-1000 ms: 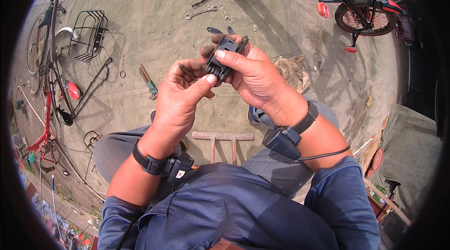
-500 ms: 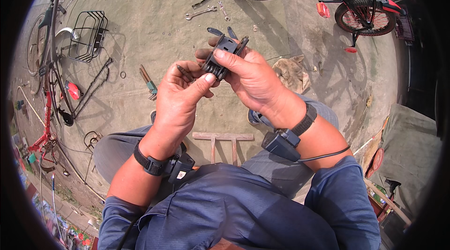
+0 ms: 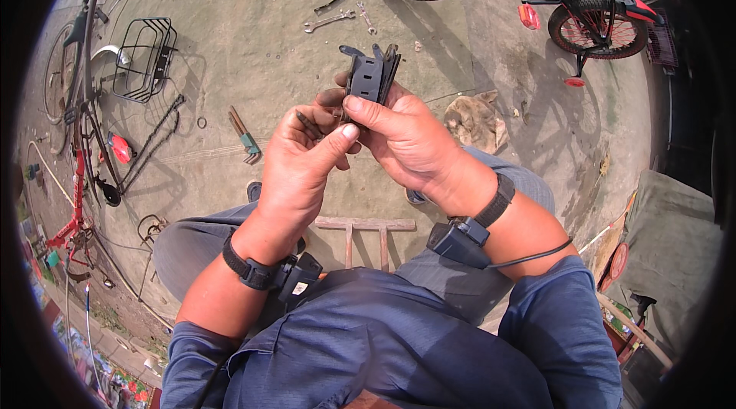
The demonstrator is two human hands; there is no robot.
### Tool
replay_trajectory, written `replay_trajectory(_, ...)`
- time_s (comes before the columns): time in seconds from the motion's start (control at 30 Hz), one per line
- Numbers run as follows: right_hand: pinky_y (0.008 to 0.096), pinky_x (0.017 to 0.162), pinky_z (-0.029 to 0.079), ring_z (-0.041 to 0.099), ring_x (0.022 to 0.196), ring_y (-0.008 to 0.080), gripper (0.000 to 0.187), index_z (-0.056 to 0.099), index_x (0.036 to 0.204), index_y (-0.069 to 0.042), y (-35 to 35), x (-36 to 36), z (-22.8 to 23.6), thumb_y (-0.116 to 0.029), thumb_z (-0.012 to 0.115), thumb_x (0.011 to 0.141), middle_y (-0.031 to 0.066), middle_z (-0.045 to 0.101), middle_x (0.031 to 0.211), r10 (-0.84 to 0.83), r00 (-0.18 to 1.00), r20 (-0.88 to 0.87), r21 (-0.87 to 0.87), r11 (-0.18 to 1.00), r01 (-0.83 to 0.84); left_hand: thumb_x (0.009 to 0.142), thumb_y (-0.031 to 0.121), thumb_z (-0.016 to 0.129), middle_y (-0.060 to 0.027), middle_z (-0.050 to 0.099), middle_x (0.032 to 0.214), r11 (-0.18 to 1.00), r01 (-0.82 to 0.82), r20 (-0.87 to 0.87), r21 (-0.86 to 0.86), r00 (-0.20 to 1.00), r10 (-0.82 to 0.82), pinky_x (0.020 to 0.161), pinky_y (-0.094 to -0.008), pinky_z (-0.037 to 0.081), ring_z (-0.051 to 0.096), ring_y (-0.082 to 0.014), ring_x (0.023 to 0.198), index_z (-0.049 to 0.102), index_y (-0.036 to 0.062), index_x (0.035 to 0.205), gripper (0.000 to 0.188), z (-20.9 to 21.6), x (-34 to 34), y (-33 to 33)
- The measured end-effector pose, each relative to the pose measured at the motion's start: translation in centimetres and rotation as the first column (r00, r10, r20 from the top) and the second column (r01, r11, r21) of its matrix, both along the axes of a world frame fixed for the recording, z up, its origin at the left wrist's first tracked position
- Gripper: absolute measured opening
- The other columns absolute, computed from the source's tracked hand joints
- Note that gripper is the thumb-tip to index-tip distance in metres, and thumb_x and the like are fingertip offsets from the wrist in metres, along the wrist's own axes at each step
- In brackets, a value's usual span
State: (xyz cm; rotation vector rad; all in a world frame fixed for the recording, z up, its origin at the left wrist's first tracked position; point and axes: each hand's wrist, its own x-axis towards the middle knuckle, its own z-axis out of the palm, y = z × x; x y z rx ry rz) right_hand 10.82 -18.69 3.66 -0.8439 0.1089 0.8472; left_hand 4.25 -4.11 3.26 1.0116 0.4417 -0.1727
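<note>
The right hand (image 3: 408, 133) grips the black slotted part (image 3: 368, 72), thumb on its near end, apparently to hold its face upward, and the left hand (image 3: 299, 154) pinches that same end, seemingly to steady it, beyond the near wooden frame (image 3: 366, 223).

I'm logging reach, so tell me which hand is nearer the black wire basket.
Left. The left hand is right of the black wire basket and lower in view; the right hand is farther right.

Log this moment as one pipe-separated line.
right hand: holding black slotted part | left hand: at part's near end | wrenches: on ground beyond hands | brown cloth: ground, right
</note>
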Motion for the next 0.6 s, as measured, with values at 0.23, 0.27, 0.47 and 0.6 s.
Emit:
replay_trajectory(0.23,0.0307,0.082,0.055,0.066,0.105,0.0216,0.027,0.053,0.122,-0.005,-0.7,1.1,0.6,-0.008,0.061,0.096,0.0113,0.065,0.115,-0.046,0.997,-0.066,-0.043,0.998,0.043,0.093,0.013,0.065,-0.0076,0.063,0.092,0.994,-0.082,-0.023,-0.065,0.996,0.081,0.062,-0.0229,0.048,0.063,-0.0133,0.077,0.053,0.0021,0.104,0.019,0.5,0.2,1.3)
replay_trajectory(0.27,0.0307,0.082,0.055,0.066,0.105,0.0216,0.028,0.053,0.122,-0.005,-0.7,1.2,0.7,-0.008,0.061,0.096,0.0115,0.065,0.116,-0.04,0.997,-0.072,-0.049,0.998,0.037,0.094,0.013,0.064,-0.0076,0.063,0.092,0.994,-0.09,-0.025,-0.058,0.996,0.089,0.062,-0.0229,0.048,0.063,-0.0134,0.077,0.053,0.0021,0.105,0.019,0.5,0.3,1.4)
replay_trajectory(0.47,0.0323,0.081,0.056,0.066,0.104,0.0228,0.028,0.054,0.121,-0.004,-1.0,1.5,0.8,-0.017,0.06,0.098,0.0131,0.065,0.117,-0.02,0.989,-0.148,-0.004,1.0,0.02,0.094,0.013,0.061,-0.0084,0.064,0.094,0.992,-0.122,-0.018,-0.038,0.992,0.121,0.061,-0.0234,0.048,0.063,-0.0142,0.076,0.054,0.0018,0.108,0.02,0.3,0.5,1.7)
replay_trajectory(0.6,0.0339,0.081,0.056,0.066,0.105,0.0246,0.036,0.054,0.122,-0.004,-1.1,1.7,0.8,-0.032,0.057,0.1,0.0143,0.065,0.116,-0.009,0.988,-0.155,0.09,0.996,0.024,0.094,0.013,0.061,-0.009,0.064,0.095,0.99,-0.133,-0.027,-0.038,0.991,0.132,0.061,-0.0237,0.048,0.063,-0.0145,0.077,0.053,0.0013,0.11,0.021,0.3,0.6,1.9)
